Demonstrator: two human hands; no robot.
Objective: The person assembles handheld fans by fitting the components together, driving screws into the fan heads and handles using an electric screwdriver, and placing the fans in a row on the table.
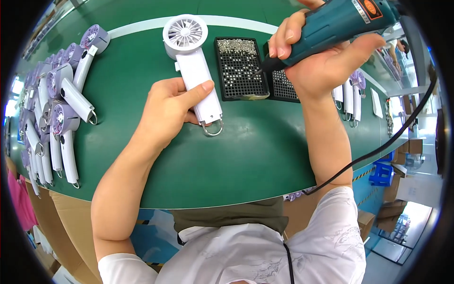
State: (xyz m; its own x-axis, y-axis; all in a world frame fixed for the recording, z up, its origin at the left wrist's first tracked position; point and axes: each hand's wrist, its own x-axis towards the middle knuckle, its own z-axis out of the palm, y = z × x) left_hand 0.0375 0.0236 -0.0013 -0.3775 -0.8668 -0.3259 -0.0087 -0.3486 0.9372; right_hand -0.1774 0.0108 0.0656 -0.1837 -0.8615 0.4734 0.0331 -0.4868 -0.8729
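My left hand [169, 107] is closed around the white handle of a handheld fan [196, 75], thumb on top. The fan lies on the green table with its round grilled head away from me and a metal loop at the near end. In my right hand [317, 66] is a teal electric screwdriver [333, 31], tilted down to the left. Its thin bit points at a black screw tray [241, 68], whose holes hold small silver screws, with more heaped at the far end. Whether the tip touches a screw I cannot tell.
A second black tray [285, 87] stands beside the first, partly behind my right hand. Many purple-and-white fans [64, 90] crowd the left side of the table; several more [349, 99] lie at the right. The screwdriver's black cord [383, 144] hangs across my right forearm.
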